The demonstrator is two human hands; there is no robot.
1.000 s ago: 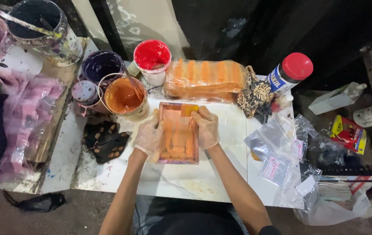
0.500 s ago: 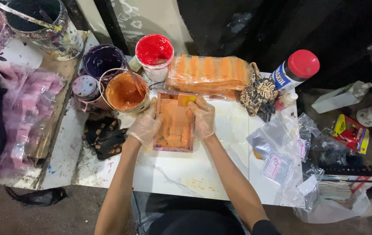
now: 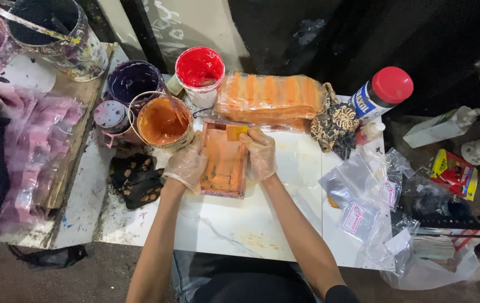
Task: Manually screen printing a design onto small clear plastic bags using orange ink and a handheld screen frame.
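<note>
Two hands in thin clear plastic gloves gripped a small rectangular frame smeared with orange paint [image 3: 224,160] on a white marbled tabletop [image 3: 240,224]. The left hand [image 3: 185,164] curled around the frame's left edge. The right hand [image 3: 260,152] clasped its right edge, with the fingertips pinching a small yellow-orange block [image 3: 235,132] at the frame's top corner. Just beyond the left hand stood an open tub of orange paint [image 3: 161,122], with a tub of dark purple paint [image 3: 133,82] and one of red paint [image 3: 199,68] farther out. Past the right hand lay a clear plastic packet of orange strips [image 3: 271,96]. Farther right stood a red-capped bottle [image 3: 383,92], and clear plastic bags [image 3: 366,196] lay nearer the person.
</note>
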